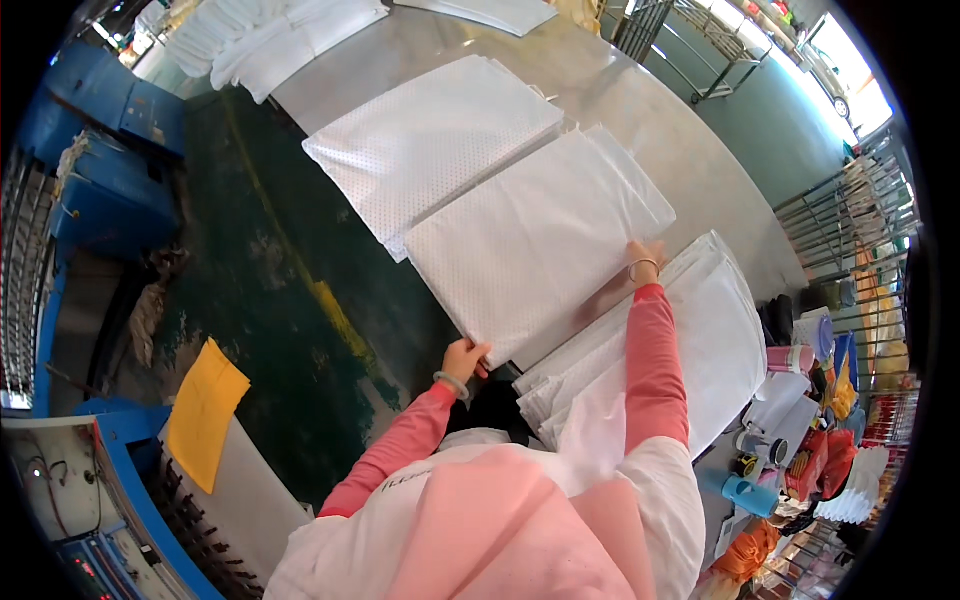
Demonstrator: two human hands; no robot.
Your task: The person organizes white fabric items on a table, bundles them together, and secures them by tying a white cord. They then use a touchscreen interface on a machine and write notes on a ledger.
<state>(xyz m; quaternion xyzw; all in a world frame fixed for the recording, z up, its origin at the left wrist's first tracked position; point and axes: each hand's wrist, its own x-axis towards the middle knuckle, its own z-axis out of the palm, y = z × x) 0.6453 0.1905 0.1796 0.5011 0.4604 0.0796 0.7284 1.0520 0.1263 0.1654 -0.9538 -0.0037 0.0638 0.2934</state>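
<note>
One folded, dotted white cloth [530,235] lies before me on the metal table [695,155]: my left hand [467,358] pinches its near corner, my right hand [646,258] touches its right edge, whether gripping I cannot tell. A white cloth stack [722,335] sits beneath my right forearm [655,375].

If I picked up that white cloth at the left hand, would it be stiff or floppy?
The cloth would probably flop: its layered edges lie loose and uneven. If pushed, it may slide easily, since the metal table looks smooth and shiny.
</note>
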